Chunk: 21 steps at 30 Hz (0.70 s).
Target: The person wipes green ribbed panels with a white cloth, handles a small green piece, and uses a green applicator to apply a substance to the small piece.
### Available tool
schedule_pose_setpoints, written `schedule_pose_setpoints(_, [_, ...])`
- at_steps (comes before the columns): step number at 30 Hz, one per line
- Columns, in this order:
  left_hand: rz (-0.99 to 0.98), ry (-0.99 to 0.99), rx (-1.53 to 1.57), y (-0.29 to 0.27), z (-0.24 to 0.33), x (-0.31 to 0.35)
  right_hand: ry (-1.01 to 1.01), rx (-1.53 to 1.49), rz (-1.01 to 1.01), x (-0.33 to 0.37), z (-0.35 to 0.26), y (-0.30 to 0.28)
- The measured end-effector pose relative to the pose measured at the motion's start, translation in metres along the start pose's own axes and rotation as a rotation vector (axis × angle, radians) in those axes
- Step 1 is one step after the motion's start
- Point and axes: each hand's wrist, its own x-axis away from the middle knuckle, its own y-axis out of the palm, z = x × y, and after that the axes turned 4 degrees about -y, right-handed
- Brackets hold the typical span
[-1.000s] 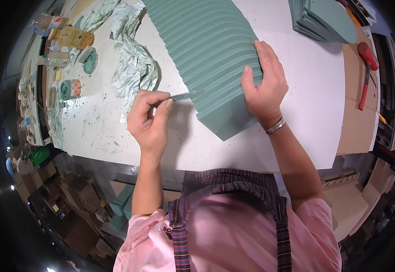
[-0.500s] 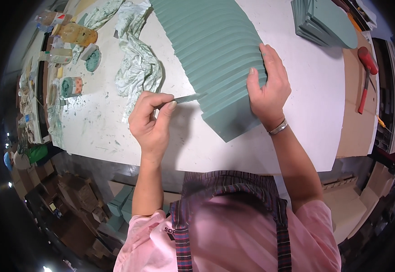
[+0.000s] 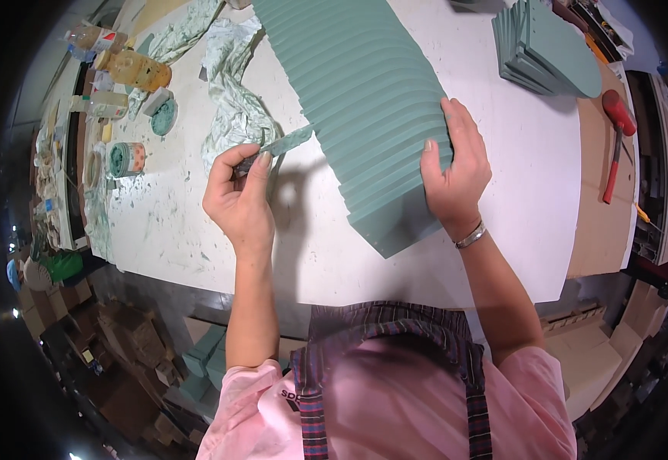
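Observation:
A long fanned row of overlapping grey-green flat pieces (image 3: 365,107) runs away from me across the white-covered table. My left hand (image 3: 238,192) pinches a putty knife (image 3: 292,140) by its dark handle, and green paste smears the blade. The blade's tip is at the left edge of the row; whether it touches is hard to tell. My right hand (image 3: 460,172) rests on the right edge of the row near its close end, fingers stretched out and thumb apart. A crumpled, green-stained cloth (image 3: 234,100) lies left of the row, just beyond my left hand.
At the left stand an open jar of green paste (image 3: 127,159), a small dish of paste (image 3: 163,115) and bottles, one with yellow liquid (image 3: 138,70). A stack of green pieces (image 3: 545,54) sits at the far right. A red-headed mallet (image 3: 618,130) lies on brown board.
My left hand has drawn the knife left and slightly away from me, off the pieces' surface to their left edge. My right hand stays on the row's right edge.

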Motion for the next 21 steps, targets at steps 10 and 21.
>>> schedule_pose_setpoints(10, [-0.051, -0.021, 0.007, 0.007, -0.006, -0.009, -0.019, 0.004, -0.023, -0.002, 0.0, -0.002])
schedule_pose_setpoints(21, [-0.081, -0.056, -0.012, 0.004, -0.012, -0.012, -0.039, -0.011, -0.028, -0.002, 0.001, 0.0])
